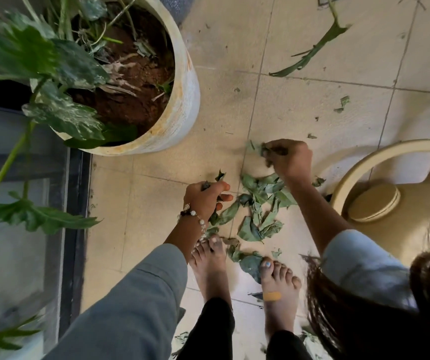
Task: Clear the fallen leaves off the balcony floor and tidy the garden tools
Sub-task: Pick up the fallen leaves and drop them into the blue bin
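Note:
A heap of torn green leaves lies on the beige tiled floor just in front of my bare feet. My left hand, with a beaded bracelet on its wrist, grips a few leaf pieces at the heap's left edge. My right hand is curled round a bunch of leaves at the heap's far side, slightly blurred. More leaf bits and a long cut stem lie farther out on the tiles.
A large pale pot with red soil and a leafy plant stands at the left. To the right, a cream watering can sits close to my right arm. A dark-framed glass panel borders the floor on the left.

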`<state>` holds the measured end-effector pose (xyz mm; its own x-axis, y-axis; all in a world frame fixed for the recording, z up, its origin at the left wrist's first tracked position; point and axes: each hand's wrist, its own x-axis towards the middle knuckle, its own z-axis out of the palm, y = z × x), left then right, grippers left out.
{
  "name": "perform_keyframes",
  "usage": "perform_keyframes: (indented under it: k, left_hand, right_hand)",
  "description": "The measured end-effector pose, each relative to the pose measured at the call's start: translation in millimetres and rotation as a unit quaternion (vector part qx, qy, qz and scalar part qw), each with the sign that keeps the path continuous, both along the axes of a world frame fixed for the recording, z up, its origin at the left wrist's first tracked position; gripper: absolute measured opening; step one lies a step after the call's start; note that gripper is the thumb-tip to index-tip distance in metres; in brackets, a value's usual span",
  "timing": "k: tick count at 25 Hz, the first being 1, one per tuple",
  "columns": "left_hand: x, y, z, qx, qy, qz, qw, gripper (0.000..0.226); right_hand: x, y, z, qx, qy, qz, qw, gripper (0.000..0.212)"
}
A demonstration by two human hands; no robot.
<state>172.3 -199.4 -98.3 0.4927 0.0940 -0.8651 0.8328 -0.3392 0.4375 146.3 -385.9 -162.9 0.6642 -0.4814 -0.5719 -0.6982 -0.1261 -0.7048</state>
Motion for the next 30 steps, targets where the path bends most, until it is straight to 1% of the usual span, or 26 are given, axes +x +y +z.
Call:
perform_keyframes:
  k: [1,2,3,5,7,8,10,12,13,14,15,16,18,20,22,24,25,27,30]
  left_hand:
    - [-4,-3,6,-0.006,-0.005,-0.018,1.000,0.010]
    - [-8,-6,14,-0.018,-0.014,-0.036,0.999,0.010]
    - [-13,-11,23,-0.035,-0.024,-0.057,0.997,0.010]
    - [-20,-18,44,-0.066,-0.042,-0.115,0.990,0.013]
    - [-27,-24,65,-0.102,-0.057,-0.170,0.978,0.016]
    - [-31,-26,75,-0.116,-0.060,-0.192,0.973,0.016]
    - [-38,-30,99,-0.123,-0.050,-0.224,0.966,0.016]
    - [-46,-34,130,-0.121,-0.029,-0.230,0.965,0.018]
    - [-50,-36,147,-0.123,-0.015,-0.216,0.969,0.019]
    - [-52,-39,167,-0.126,0.001,-0.195,0.973,0.019]
    - [-54,-43,185,-0.128,0.016,-0.168,0.977,0.021]
    - [-55,-46,203,-0.132,0.026,-0.137,0.981,0.025]
    - [-57,-53,246,-0.142,0.041,-0.060,0.987,0.036]
    - [-62,-58,288,-0.146,0.051,0.031,0.987,0.036]
    - [-65,-62,324,-0.131,0.047,0.108,0.984,0.040]
    - [-68,-67,353,-0.105,0.039,0.158,0.981,0.046]
    - [-69,-69,373,-0.107,0.048,0.187,0.976,0.046]
    - [-73,-76,414,-0.163,0.094,0.266,0.945,0.043]
    - [-79,-86,471,-0.241,0.112,0.339,0.902,0.039]
  right_hand:
    - [-1,5,15,0.172,-0.001,-0.092,0.981,0.013]
    - [-5,11,28,0.294,0.007,-0.140,0.946,0.015]
    - [-12,18,41,0.362,0.020,-0.154,0.919,0.020]
    - [-28,33,64,0.425,0.028,-0.158,0.891,0.027]
    - [-44,43,83,0.464,0.024,-0.190,0.865,0.034]
    - [-52,47,90,0.484,0.034,-0.206,0.850,0.032]
    - [-64,51,115,0.536,0.034,-0.214,0.816,0.010]
    - [-73,48,144,0.574,0.014,-0.225,0.788,0.019]
    - [-74,45,164,0.584,0.005,-0.229,0.779,0.021]
    - [-76,41,185,0.575,0.004,-0.227,0.786,0.019]
    - [-76,37,205,0.557,-0.001,-0.213,0.803,0.013]
    - [-77,34,224,0.524,-0.005,-0.199,0.828,0.008]
    - [-78,30,271,0.441,-0.019,-0.179,0.879,0.014]
    - [-80,26,319,0.402,-0.045,-0.181,0.897,0.009]
    - [-80,21,368,0.381,-0.052,-0.184,0.905,0.017]
    - [-79,19,414,0.375,-0.053,-0.209,0.902,0.020]
    - [-79,21,441,0.377,-0.056,-0.220,0.898,0.026]
    - [-80,29,491,0.356,-0.066,-0.226,0.905,0.037]
    - [-85,44,548,0.258,-0.086,-0.193,0.943,0.033]
